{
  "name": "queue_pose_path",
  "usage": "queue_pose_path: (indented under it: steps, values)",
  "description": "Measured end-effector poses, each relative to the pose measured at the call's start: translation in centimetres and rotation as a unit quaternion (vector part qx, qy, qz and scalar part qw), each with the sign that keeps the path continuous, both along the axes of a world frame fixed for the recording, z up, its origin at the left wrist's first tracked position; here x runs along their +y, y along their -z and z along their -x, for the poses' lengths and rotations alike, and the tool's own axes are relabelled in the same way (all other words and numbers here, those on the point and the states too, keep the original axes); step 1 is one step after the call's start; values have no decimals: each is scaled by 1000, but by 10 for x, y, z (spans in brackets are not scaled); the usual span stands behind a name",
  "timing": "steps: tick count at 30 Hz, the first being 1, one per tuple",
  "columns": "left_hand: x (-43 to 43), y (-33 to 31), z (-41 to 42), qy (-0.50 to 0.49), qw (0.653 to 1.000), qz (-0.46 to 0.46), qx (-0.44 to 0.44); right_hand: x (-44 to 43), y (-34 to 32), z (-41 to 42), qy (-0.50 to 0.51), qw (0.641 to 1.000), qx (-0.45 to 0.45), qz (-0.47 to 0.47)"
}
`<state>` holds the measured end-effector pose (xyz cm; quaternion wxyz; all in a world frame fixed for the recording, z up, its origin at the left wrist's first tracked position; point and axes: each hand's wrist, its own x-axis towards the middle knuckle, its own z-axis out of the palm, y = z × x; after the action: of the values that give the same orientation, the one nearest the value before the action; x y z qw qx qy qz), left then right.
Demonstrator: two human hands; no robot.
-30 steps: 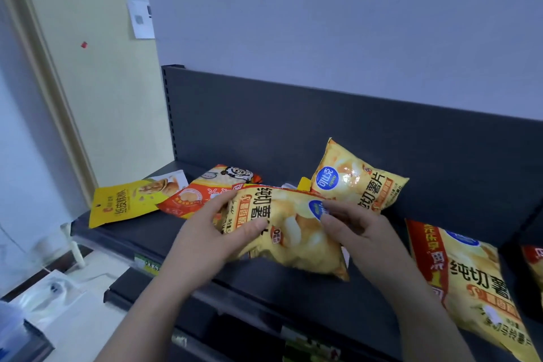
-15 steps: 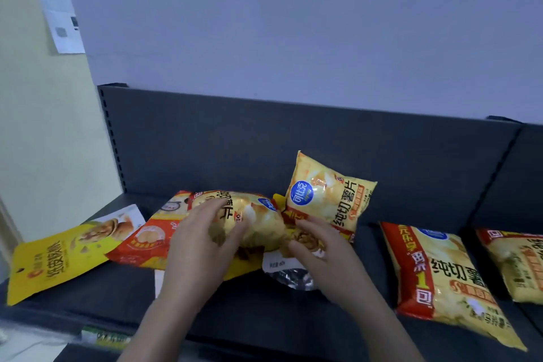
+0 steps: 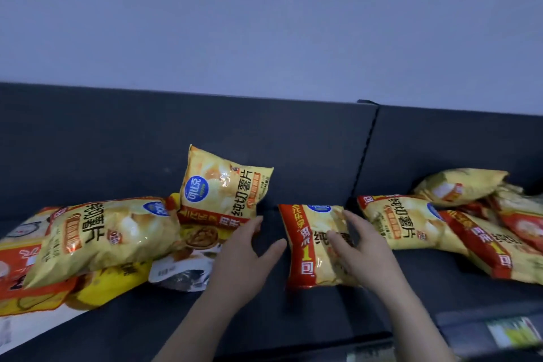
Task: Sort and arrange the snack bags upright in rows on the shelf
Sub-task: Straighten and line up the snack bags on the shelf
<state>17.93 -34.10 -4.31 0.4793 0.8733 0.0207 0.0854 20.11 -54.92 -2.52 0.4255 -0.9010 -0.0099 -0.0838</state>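
Right hand [image 3: 361,247] hides chip bag [image 3: 305,232] print, perhaps touching.

Pale chip bag [image 3: 108,235]: let go by both hands, now lying on the left pile.
Left hand [image 3: 244,256]: moved right, fingers spread over the shelf [image 3: 264,317], holding nothing.
Right hand [image 3: 361,247]: moved onto the red-banded bag [image 3: 308,247], fingers laid flat.
View: swung right, further bags [image 3: 411,223] revealed.

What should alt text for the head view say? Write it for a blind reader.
A person's right hand rests on a yellow potato chip bag with a red band on a dark shelf, the left hand open beside it. Behind, a second chip bag stands against the back panel; more bags lie heaped at both sides.
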Motion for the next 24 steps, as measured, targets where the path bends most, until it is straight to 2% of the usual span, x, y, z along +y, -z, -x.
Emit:
queue_pose_path:
  steps: [4, 8, 12, 16, 19, 24]
  values:
    - [-45, 5, -18, 48, 994, 47, 82, -32, 6, -10, -18, 999, 50, -10]
    - [-74, 7, -27, 70, 989, 78, 104, -49, 13, -19, -40, 995, 92, -27]
    - [-92, 5, -28, 60, 990, 103, 78, -55, 11, -22, -37, 994, 80, -69]
    - [-94, -8, -21, 39, 988, 146, 37, -60, -5, -23, -41, 998, -2, -45]
    - [-80, -22, -14, 13, 987, 161, -10, -48, -24, -23, -81, 994, -55, -57]
    - [-30, -58, 5, -44, 983, 168, -64, 3, -50, -23, -160, 976, -64, -132]
